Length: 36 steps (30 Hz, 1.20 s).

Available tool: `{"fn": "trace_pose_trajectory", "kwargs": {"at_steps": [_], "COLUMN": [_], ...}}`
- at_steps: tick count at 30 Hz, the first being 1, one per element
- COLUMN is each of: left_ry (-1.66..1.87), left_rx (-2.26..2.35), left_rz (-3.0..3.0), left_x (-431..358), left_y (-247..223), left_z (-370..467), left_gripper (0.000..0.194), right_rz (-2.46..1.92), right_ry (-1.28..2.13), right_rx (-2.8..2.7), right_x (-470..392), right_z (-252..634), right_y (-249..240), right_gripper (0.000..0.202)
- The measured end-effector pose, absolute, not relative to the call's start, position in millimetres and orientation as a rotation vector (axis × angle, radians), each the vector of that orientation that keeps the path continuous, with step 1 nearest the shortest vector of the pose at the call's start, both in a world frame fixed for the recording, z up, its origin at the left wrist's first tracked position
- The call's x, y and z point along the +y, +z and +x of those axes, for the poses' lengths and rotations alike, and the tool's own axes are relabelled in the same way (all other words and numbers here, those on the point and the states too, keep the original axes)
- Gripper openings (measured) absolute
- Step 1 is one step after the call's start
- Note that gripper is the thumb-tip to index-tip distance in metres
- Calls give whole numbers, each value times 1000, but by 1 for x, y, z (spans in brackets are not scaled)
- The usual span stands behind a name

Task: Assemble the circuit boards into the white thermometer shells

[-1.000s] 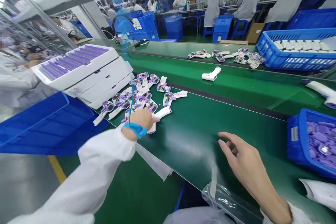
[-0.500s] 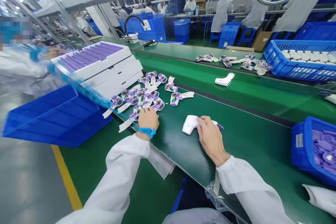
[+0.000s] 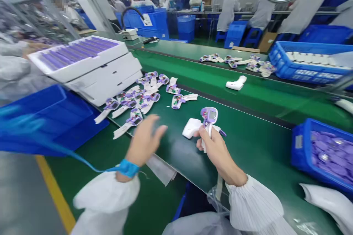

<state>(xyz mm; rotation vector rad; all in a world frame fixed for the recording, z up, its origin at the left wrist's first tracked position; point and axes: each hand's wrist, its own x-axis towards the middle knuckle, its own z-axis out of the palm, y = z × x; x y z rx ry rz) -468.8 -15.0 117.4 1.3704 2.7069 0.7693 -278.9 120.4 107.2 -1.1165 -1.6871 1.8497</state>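
My right hand [image 3: 213, 145] holds a half-shell unit with a small grey screen and purple trim [image 3: 211, 114] upright by its white handle. Just behind it, a white rounded shell [image 3: 191, 128] lies on the green table [image 3: 176, 161], with a purple-tipped piece [image 3: 223, 132] at its right. My left hand [image 3: 146, 136], wearing a blue wrist strap, hovers over the table's near edge, fingers apart and holding nothing. Beside it lies a pile of similar open units [image 3: 138, 99] with purple parts and white handles.
White trays with purple pieces [image 3: 79, 55] stand at the left beside a blue bin [image 3: 41, 106]. A white shell [image 3: 236, 83] lies on the green belt [image 3: 171, 62]. At the right are a blue bin of purple parts [image 3: 299, 143] and a blue basket [image 3: 298, 68]. People work behind.
My left hand has come off the pile, back toward me, and opened. My right hand has left the white shell and now holds a screened unit upright.
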Motion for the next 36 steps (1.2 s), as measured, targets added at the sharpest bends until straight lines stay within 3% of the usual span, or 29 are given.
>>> {"fn": "trace_pose_trajectory", "kwargs": {"at_steps": [2,5,10,12,15,17,20,30,36], "left_ry": [464,379,465,606,751,768,804,752,742], "left_rx": [3046,2995,2894,2649,1763,1419,1313,1356,1349], "left_rz": [1066,996,1283,1541,1748,1693,1596,1513,1500], "left_x": [-31,-33,7,29,55,67,75,76,76], "left_y": [100,74,78,92,110,114,111,110,112], "left_z": [-513,-556,-514,-465,-381,-332,-283,-238,-235], "left_gripper": [42,37,55,64,68,51,27,16,15], "right_rz": [-1151,-1179,-1179,-1167,-1116,-1097,-1127,-1108,-1071], "right_ry": [1742,1532,1344,1358,1389,1379,1275,511,450], "right_rx": [-1811,-1973,-2132,-2153,-2183,-2215,-2197,-2180,-2137], "right_x": [125,124,113,107,100,96,89,94,91], "right_z": [-247,-201,-147,-131,-105,-88,-64,-62,-58], "right_y": [110,113,114,113,109,105,101,116,117], "right_gripper": [38,36,38,39,40,40,38,23,10]}}
